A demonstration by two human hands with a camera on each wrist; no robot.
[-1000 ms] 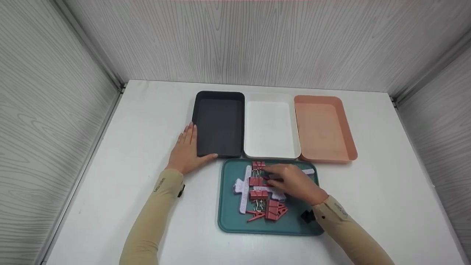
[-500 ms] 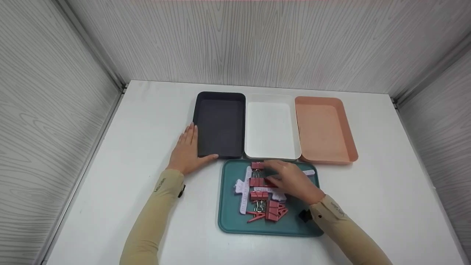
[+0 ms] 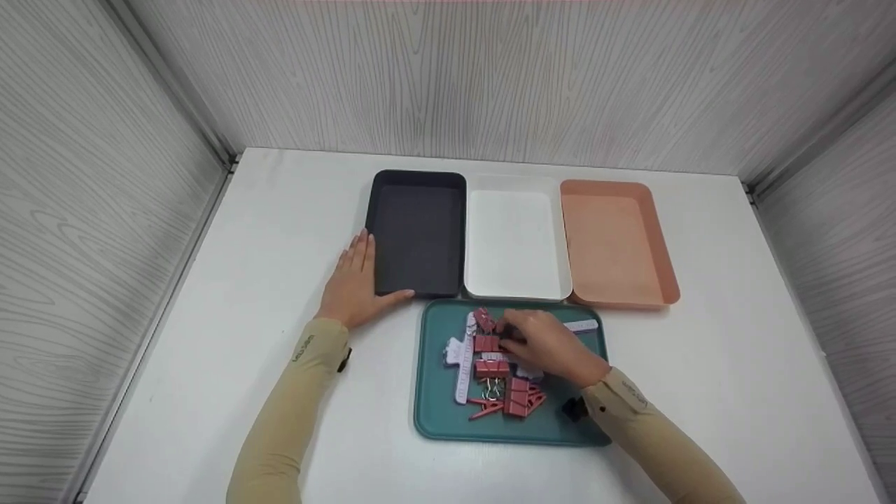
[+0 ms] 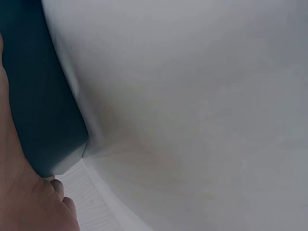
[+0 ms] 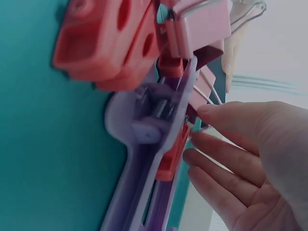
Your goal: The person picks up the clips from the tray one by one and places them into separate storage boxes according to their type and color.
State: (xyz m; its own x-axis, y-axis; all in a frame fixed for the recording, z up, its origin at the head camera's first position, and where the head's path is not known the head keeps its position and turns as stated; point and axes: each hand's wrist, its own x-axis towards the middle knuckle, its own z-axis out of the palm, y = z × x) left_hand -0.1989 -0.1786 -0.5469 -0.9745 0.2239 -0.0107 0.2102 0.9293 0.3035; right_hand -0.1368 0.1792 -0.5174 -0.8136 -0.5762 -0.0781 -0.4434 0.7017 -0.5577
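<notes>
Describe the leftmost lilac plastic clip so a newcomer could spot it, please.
On the white table, find the rectangular teal tray. Along its left side lies the pale lilac plastic clip; its long edge runs front to back, while the lilac pieces farther right lie crosswise.

We find soft, even light in the head view, brightest on the white surface [image 3: 175, 336], with faint grey shadows beside the sleeves [image 3: 280, 420], whose print is too blurred for us to read. A thin pink line edges the top. The left wrist view looks dim and smeared, its left hand [image 4: 26, 197] dull; the right wrist view is hazy, near pegs [image 5: 96, 53] out of focus, upper right corner washed out.
</notes>
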